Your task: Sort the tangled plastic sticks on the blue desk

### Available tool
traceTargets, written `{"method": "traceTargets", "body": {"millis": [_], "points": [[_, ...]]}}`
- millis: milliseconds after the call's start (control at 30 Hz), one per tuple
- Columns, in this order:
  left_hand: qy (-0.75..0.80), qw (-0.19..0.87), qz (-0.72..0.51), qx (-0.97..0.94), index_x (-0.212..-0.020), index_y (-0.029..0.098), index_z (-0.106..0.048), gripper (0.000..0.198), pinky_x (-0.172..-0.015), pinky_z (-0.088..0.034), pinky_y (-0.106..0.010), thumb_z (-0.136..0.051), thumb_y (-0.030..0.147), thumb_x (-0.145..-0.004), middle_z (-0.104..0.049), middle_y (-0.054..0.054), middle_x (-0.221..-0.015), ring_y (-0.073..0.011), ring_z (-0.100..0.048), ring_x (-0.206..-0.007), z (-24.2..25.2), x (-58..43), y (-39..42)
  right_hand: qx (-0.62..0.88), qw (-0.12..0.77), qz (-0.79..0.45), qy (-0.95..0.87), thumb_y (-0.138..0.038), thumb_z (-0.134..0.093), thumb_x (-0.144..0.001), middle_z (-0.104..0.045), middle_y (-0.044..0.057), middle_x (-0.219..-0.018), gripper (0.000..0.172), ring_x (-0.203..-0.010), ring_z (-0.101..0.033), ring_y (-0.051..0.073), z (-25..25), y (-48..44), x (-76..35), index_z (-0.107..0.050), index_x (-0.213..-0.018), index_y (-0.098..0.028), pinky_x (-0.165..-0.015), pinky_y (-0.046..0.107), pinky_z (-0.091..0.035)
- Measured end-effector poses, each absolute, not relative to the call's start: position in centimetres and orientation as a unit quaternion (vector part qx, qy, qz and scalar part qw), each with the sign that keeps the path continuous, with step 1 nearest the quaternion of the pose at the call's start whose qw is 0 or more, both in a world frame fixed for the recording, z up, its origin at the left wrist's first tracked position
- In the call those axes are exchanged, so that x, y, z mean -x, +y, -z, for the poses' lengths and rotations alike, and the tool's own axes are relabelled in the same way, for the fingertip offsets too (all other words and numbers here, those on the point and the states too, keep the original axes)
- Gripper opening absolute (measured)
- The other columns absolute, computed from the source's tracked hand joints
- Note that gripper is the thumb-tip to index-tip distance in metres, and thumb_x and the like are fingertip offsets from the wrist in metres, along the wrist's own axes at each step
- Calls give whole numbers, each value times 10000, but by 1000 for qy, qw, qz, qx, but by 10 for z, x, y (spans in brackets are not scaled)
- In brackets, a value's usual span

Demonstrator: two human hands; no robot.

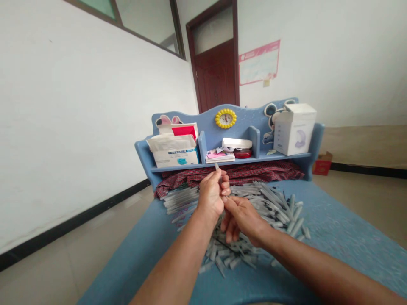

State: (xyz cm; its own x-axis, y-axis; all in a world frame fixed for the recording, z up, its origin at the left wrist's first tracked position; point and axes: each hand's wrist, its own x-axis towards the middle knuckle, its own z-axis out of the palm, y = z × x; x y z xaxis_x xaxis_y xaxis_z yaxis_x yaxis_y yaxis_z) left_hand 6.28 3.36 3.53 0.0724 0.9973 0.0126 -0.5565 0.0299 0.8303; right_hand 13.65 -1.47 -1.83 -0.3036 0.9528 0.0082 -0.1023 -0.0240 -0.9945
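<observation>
My left hand [210, 191] is closed around a slim translucent grey pen-like tube [216, 166], whose tip sticks up past the fingers. My right hand [244, 218] meets it from below right, thumb and forefinger pinched together at the lower end of the left fist. Whatever lies in that pinch is too small and covered to make out; the other right fingers curl loosely beneath. Under and behind both hands spreads a heap of similar grey tubes and short cap-like pieces [276, 203], some with dark parts. To the left, several tubes [181, 200] lie side by side in a row.
The blue desk [343, 220] has a raised back shelf holding a mask box [178, 156], papers [219, 157], a red round tin [242, 153] and a white carton [294, 131]. A checked cloth [267, 170] lies bunched below the shelf. A red box [323, 164] stands on the floor.
</observation>
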Motion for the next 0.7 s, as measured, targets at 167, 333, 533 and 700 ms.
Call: {"method": "traceTargets", "body": {"millis": [167, 333, 533, 700], "points": [[381, 655, -568, -321, -813, 99, -549, 150, -407, -376, -150, -453, 198, -872, -532, 3, -666, -40, -463, -465, -33, -76, 56, 461, 446, -562, -522, -393, -303, -862, -522, -39, -382, 283, -224, -452, 95, 2, -10, -140, -445, -756, -172, -235, 149, -271], [438, 650, -520, -338, -1139, 152, -503, 328, -786, -484, -404, -506, 307, -850, -539, -84, -1131, -198, -559, -949, -28, -86, 65, 509, 426, -560, -495, -374, -256, -871, -487, -18, -344, 374, -192, -378, 83, 16, -58, -133, -414, -592, -184, -216, 166, -226], [469, 598, -455, -464, -1117, 145, -513, 309, -763, -493, -383, -498, 309, -856, -555, -78, -1094, -183, -569, -913, -29, -81, 50, 489, 399, -497, -595, -472, -282, -867, -497, -33, -449, 384, -276, -428, 74, 41, -109, -139, -408, -641, -188, -277, 161, -229], [510, 497, -342, -613, -669, 111, -591, 175, -399, -353, -190, -562, 237, -786, -570, 0, -542, -67, -446, -388, -18, -63, 29, 623, 281, -168, -711, -372, -419, -832, -585, 21, -572, 316, -519, -552, 115, 30, -78, -204, -532, -620, -166, -468, 203, -322]]}}
